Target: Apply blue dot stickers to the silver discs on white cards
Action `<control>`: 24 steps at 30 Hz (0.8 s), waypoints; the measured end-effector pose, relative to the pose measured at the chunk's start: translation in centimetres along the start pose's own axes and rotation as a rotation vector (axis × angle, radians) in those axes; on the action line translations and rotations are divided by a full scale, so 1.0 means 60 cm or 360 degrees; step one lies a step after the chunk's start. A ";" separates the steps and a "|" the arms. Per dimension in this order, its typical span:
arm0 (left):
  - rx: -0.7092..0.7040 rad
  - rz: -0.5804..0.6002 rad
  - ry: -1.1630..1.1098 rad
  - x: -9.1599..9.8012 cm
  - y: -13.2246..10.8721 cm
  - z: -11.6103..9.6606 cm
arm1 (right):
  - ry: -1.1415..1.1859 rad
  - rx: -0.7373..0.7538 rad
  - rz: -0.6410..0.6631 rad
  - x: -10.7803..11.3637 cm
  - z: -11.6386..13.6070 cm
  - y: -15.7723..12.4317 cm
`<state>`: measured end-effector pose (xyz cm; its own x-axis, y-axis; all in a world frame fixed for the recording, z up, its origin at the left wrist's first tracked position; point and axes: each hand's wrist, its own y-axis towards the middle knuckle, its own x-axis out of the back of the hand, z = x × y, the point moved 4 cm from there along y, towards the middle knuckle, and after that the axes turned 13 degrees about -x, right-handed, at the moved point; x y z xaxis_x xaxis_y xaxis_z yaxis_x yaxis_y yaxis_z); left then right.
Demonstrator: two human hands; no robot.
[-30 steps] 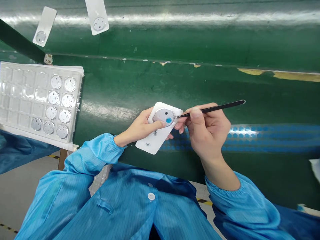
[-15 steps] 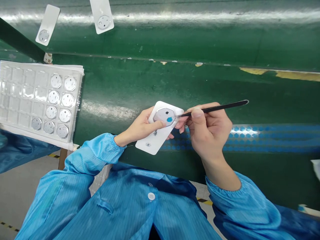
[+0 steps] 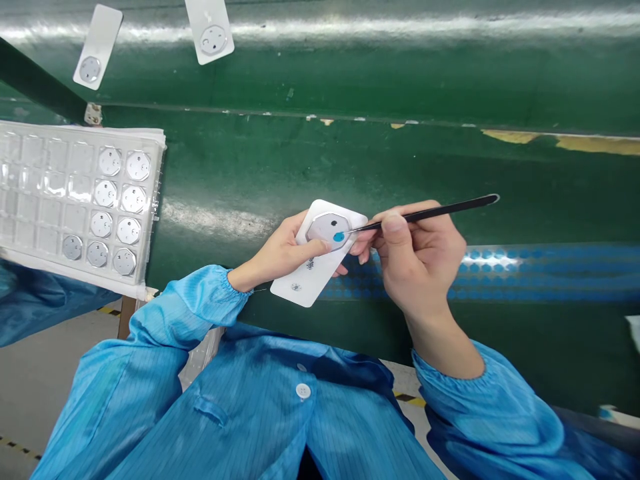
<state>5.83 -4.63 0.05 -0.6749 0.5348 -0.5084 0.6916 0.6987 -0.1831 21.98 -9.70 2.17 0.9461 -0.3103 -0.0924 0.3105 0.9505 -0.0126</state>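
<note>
My left hand (image 3: 287,253) holds a white card (image 3: 305,283) at a tilt, thumb on top and fingertips showing beyond its right edge. On the card's upper part lies a silvery octagonal piece (image 3: 320,230) with a dark hole and a blue dot (image 3: 339,237). Pinched in my right hand (image 3: 420,260) are black tweezers (image 3: 440,211), whose fine tip points left and reaches the blue dot. Fingers of my right hand are close to the card's right edge.
A clear tray (image 3: 80,217) with several round silvery pieces lies at the left. A strip of blue dots (image 3: 540,273) stretches to the right. Two white cards, one left (image 3: 97,40) and one beside it (image 3: 207,17), lie at the back.
The blue dot on the octagonal piece has shifted very slightly left and up. Both hands keep their hold, and the camera view has moved a little.
</note>
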 end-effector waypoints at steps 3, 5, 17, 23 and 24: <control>0.0001 0.0000 -0.0013 0.000 0.000 0.000 | -0.0009 -0.0006 -0.0011 0.000 0.001 -0.001; 0.0007 0.0001 -0.0020 0.000 0.000 0.001 | -0.0014 -0.0020 -0.0015 -0.001 0.001 -0.002; 0.0007 -0.0063 0.0053 -0.001 0.002 0.004 | -0.0016 0.0030 -0.0035 -0.005 0.004 -0.002; 0.0035 -0.0099 0.0008 -0.004 0.001 0.000 | 0.0045 0.0077 -0.0253 0.003 0.008 -0.001; 0.0036 -0.0098 -0.0005 -0.004 0.000 -0.001 | 0.0046 0.0083 -0.0268 0.004 0.009 -0.001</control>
<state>5.99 -4.72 0.18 -0.7158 0.4895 -0.4980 0.6543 0.7193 -0.2333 22.24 -9.83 2.69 0.8776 -0.4637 -0.1216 0.4694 0.8827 0.0211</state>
